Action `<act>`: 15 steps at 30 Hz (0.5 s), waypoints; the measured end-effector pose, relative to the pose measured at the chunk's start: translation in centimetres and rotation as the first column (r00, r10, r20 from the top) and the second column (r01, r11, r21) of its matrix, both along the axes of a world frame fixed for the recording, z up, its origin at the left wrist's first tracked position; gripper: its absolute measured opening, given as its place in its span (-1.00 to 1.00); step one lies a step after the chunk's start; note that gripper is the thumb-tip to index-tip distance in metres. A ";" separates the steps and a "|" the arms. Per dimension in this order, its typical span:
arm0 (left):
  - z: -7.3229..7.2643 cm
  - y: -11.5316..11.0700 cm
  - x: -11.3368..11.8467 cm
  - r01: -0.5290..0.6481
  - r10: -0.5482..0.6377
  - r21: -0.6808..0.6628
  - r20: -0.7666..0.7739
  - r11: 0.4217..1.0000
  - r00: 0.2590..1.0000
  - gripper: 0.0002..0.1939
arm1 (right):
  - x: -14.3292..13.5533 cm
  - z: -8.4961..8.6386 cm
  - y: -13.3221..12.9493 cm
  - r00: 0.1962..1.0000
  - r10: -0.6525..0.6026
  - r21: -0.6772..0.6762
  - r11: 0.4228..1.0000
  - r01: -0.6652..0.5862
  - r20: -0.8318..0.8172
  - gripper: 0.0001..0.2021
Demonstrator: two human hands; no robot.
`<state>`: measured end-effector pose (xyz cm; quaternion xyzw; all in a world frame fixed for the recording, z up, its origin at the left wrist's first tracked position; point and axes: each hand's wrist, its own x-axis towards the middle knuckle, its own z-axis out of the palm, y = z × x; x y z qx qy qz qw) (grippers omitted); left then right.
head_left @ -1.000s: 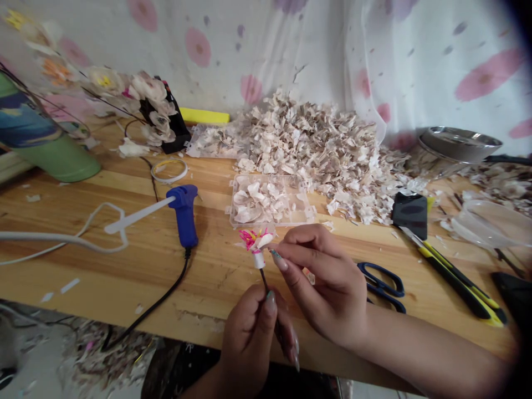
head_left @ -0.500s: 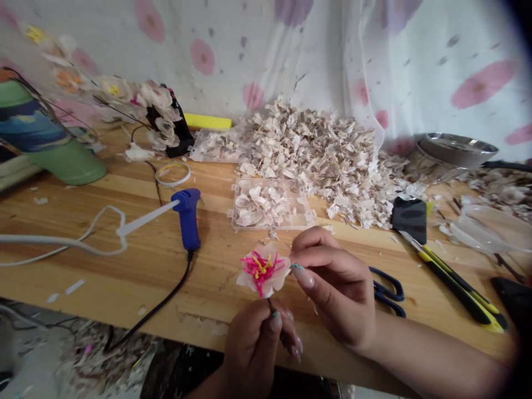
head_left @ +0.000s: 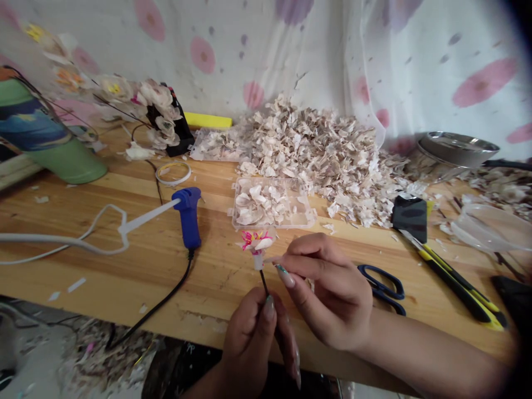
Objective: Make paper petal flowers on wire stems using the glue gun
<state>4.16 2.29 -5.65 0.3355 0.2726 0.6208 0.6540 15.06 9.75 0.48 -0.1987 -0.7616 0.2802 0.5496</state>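
A small flower with pink and yellow stamens and pale petals stands upright on a dark stem, a whitish sleeve below its head. My left hand pinches the stem low down, near the table's front edge. To the right of the flower is my right hand, with thumb and forefinger closed on a pale petal beside the flower's base. Behind the flower lies a clear divided box with loose petals in it.
A blue glue gun with its cord lies left. Scissors and a yellow-black cutter lie right. Behind are a large petal heap, finished flowers, a green bottle and a metal bowl.
The flower has tipped from facing the camera to a side view, showing its base and more stem. My right hand has moved slightly left, to the base of the flower.
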 end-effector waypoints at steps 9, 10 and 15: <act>-0.4 -0.6 -0.5 -0.047 0.045 0.000 -0.264 0.999 0.963 -0.69 | 0.2 -0.6 0.1 0.992 -0.046 0.069 0.997 0.037 0.120 -0.76; -0.4 -0.7 -0.6 -0.057 0.060 0.016 -0.334 0.998 0.941 -0.68 | 0.3 -0.6 0.1 0.987 -0.049 0.101 0.994 0.034 0.151 -0.76; -0.4 -0.6 -0.8 -0.085 0.114 0.085 -0.446 0.993 0.888 -0.65 | 0.7 -0.1 0.0 0.934 -0.179 0.312 0.947 0.078 0.310 -0.77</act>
